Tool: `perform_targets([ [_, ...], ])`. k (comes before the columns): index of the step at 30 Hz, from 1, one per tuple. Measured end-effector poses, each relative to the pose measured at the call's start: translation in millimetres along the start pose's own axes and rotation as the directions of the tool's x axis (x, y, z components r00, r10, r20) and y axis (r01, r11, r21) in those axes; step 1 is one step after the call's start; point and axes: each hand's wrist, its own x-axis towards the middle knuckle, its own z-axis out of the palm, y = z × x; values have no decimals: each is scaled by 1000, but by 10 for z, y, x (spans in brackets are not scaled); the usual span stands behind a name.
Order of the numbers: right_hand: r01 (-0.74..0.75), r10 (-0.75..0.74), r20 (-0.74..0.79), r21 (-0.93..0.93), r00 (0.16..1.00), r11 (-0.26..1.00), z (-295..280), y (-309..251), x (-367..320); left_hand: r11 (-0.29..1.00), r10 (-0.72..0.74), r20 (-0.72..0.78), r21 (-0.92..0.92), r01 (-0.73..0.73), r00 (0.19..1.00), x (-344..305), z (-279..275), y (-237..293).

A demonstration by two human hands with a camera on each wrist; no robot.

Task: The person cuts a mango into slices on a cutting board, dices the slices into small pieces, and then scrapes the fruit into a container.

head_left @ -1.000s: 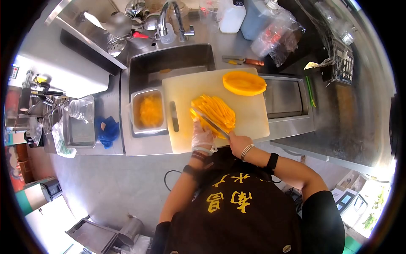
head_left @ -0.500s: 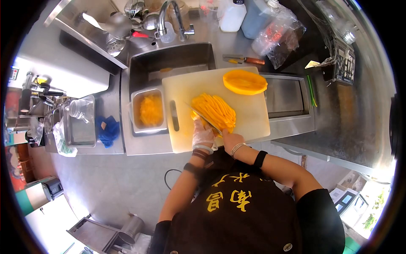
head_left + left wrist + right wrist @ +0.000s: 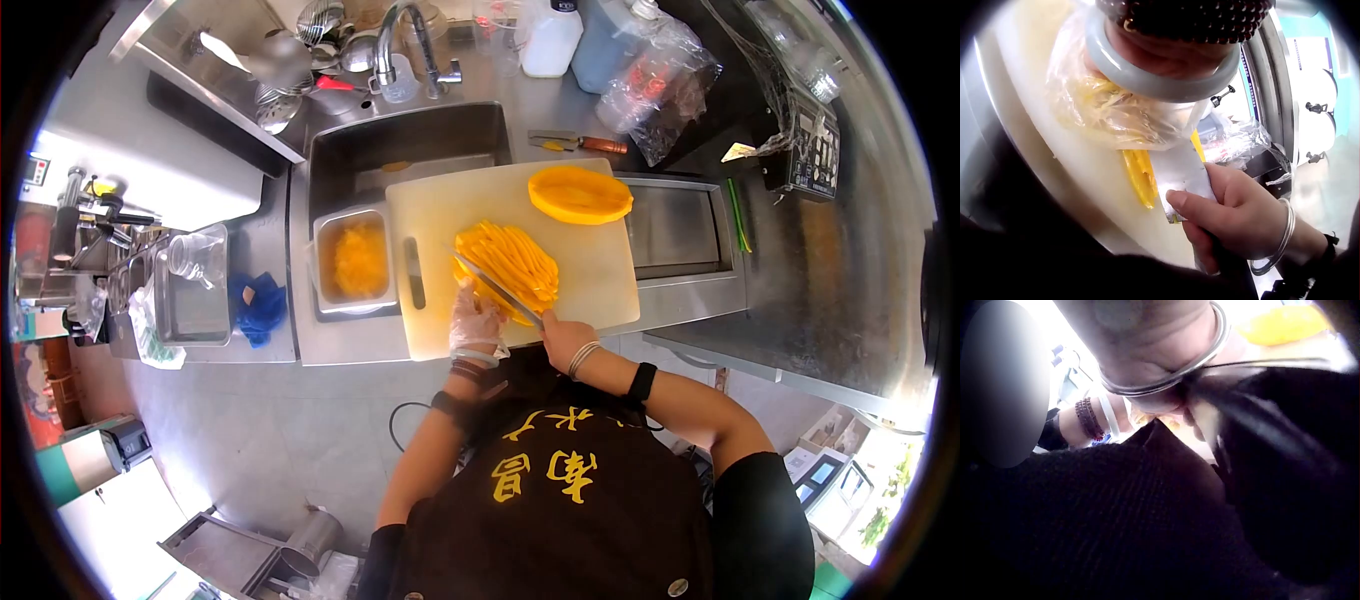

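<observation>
We note the right hand (image 3: 568,342) grips the knife (image 3: 505,290), blade slanting past the left fingertips. The sliced yellow fruit (image 3: 515,262) lies just beyond both hands on the cutting board (image 3: 592,285). The gloved left hand (image 3: 477,326) touches its near side; finger curl: we cannot tell. Risk, we judge: slick flesh could skid, bringing fingertips under the edge.

Blue cloth (image 3: 260,309) w/ clear jar (image 3: 190,258) nearby, faucet (image 3: 432,62) behind sink (image 3: 345,160).
</observation>
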Motion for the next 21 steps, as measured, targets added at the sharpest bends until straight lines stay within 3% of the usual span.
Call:
perform_targets([
  [1, -2, 2, 7, -2, 1000, 1000, 25, 13, 9, 946, 242, 32, 214, -243, 970, 114, -39, -271],
  [2, -3, 3, 14, -4, 1000, 1000, 53, 29, 18, 791, 457, 114, 403, -461, 882, 178, -60, -420],
  [5, 26, -29, -67, -46, 997, 999, 168, 83, 39, 788, 423, 110, 446, -425, 900, 140, -49, -279],
  [17, -34, 34, -7, -37, 999, 999, 143, 7, 95, 743, 420, 109, 529, -411, 901, 204, -43, -361],
  [21, -10, 10, -6, -27, 1000, 1000, 267, 47, 239, 803, 435, 80, 415, -427, 897, 184, -4, -280],
])
